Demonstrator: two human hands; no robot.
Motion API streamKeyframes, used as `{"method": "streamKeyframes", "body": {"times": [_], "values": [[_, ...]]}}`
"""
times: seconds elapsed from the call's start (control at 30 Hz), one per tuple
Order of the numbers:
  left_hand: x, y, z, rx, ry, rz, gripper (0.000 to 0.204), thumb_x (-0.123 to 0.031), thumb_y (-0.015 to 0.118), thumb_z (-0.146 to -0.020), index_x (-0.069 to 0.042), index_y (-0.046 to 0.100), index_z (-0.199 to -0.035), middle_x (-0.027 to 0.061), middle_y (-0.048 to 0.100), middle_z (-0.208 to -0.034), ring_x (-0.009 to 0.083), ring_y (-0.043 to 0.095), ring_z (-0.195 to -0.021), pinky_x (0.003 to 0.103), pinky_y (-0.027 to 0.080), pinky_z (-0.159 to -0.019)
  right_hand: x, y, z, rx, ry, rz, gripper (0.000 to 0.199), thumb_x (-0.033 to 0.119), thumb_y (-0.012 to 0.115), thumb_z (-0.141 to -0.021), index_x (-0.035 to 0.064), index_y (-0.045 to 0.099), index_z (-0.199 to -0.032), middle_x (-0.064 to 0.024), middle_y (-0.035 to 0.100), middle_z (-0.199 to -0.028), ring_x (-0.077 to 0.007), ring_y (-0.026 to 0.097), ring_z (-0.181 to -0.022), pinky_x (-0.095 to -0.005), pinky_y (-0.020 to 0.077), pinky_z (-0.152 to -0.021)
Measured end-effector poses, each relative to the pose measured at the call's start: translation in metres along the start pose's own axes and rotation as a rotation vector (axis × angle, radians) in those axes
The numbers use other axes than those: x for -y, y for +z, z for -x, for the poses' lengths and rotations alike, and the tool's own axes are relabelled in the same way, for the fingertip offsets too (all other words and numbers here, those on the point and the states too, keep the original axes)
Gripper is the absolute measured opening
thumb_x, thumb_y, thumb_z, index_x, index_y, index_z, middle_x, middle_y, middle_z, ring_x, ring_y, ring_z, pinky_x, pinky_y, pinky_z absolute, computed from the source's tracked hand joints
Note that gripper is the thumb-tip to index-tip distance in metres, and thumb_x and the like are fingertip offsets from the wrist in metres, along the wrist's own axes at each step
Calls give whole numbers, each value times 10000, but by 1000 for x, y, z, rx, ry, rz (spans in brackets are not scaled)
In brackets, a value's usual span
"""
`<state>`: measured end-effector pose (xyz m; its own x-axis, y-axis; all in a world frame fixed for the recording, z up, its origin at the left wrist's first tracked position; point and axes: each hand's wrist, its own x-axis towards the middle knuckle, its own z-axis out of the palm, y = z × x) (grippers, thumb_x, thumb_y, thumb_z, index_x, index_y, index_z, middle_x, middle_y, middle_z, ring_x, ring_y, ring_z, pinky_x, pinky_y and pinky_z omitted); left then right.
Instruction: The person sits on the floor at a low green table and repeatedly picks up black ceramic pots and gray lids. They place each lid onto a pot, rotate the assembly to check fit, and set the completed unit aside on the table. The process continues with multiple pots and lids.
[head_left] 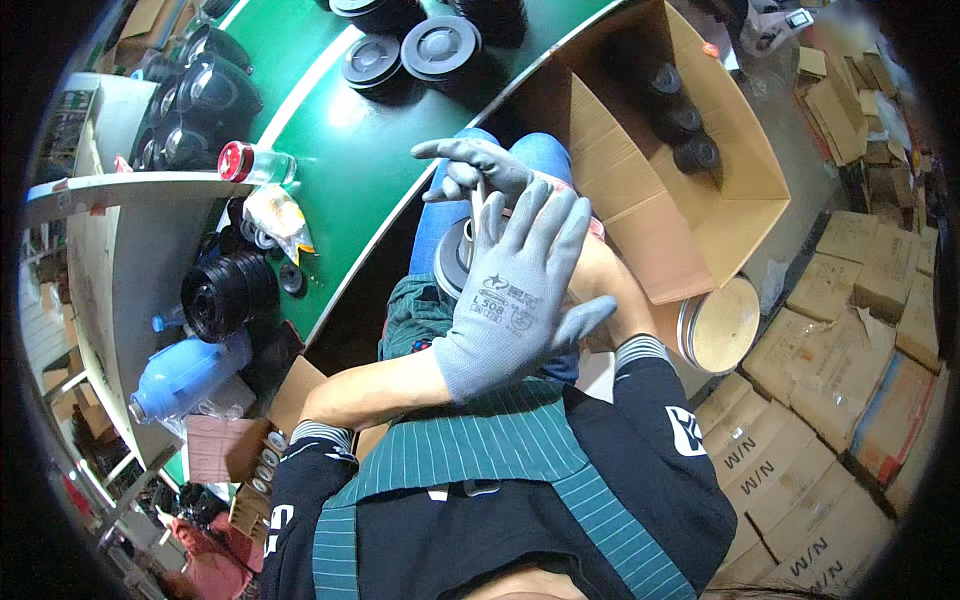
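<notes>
My left hand (pixel 515 295) wears a grey knit glove and is held up flat over my lap, back toward the camera, fingers spread, holding nothing. Just beyond its fingertips is my right hand (pixel 478 165), also grey-gloved, with one finger stretched to the left and the others curled. A thin pale strip (pixel 478 203) shows between the two hands; the left hand hides whether the right one grips it. A round grey and black disc part (pixel 452 258) lies on my lap under the hands.
A green conveyor belt (pixel 350 150) runs at the left with black round lids (pixel 440 45), a red-capped clear bottle (pixel 255 163) and stacked black rings (pixel 225 292). An open cardboard box (pixel 740 170) holds black round parts. Sealed cartons (pixel 850 400) lie at the right.
</notes>
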<state>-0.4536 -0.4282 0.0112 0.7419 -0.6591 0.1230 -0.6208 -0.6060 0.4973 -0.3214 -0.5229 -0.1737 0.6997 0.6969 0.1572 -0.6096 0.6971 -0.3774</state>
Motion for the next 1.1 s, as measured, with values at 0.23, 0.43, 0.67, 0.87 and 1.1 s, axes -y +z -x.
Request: {"method": "streamKeyframes", "body": {"times": [0.23,0.43,0.67,0.87,1.1], "values": [[99,-21,21,-238,-200,169,734,-451,550,-1082,54,436,-1602,304,519,-1562,479,466,-1501,533,345,-1264,-2,42,87,-419,-263,203,420,248,402,-1191,-50,593,-1416,-129,745,-1023,-249,732,-1050,-483,473,-1224],[189,19,-21,56,-45,747,540,-332,403,-1156,17,557,-1537,226,673,-1425,334,659,-1327,432,482,-1172,-11,151,128,-372,-412,798,370,309,650,-977,29,785,-777,-104,696,-749,-232,685,-963,-586,320,-1292],[159,81,-104,396,281,856,388,-291,485,-1107,-30,737,-1247,167,784,-1101,308,759,-928,407,586,-861,-7,195,86,296,-20,1612,369,360,778,-854,148,578,-627,-18,511,-569,-221,541,-540,-424,551,-685],[138,90,-122,573,237,1024,437,-337,497,-1115,-10,779,-1044,168,798,-977,347,744,-917,448,570,-834,-20,188,26,424,59,1636,317,422,716,-910,118,672,-830,-46,616,-638,-260,645,-590,-398,527,-576],[204,45,-86,-6,-5,847,697,-541,375,-1141,-39,824,-962,80,734,-785,164,534,-586,318,483,-626,1,198,87,-14,-354,1582,517,426,682,-981,-16,778,-1232,-189,776,-1178,-347,748,-1158,-599,505,-1101]]}}
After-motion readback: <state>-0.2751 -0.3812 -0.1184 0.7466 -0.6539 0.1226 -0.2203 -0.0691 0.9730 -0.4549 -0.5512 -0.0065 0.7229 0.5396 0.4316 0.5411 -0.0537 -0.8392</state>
